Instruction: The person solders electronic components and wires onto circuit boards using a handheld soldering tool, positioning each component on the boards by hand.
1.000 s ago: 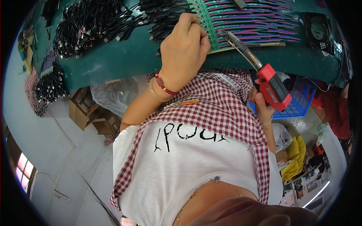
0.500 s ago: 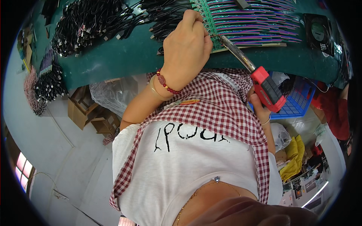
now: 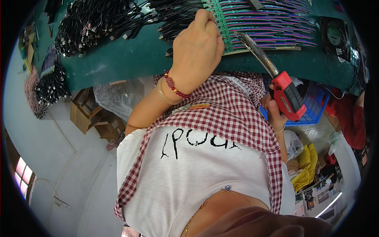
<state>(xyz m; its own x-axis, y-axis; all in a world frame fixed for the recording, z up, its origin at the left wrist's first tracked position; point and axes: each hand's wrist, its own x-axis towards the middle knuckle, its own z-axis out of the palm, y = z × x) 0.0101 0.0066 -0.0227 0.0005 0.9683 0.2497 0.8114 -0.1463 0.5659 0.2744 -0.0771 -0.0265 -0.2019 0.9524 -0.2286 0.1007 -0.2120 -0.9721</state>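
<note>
The left hand (image 3: 198, 51) bends over the left edge of the green circuit-board strip (image 3: 224, 28), its fingertips hidden. Below and right of that strip, the right hand (image 3: 276, 113) grips a red-and-black soldering gun (image 3: 289, 96), its metal barrel (image 3: 258, 53) slanting toward it. Black cables (image 3: 89, 29) lie left of the strip, coloured wires (image 3: 270, 28) right.

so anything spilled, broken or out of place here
Nothing looks spilled or broken. The black cables on the left of the table lie in a loose tangle, untidy beside the neat rows of coloured wires. The red soldering iron in the right hand has a dark, stained barrel, probably ordinary wear.
</note>
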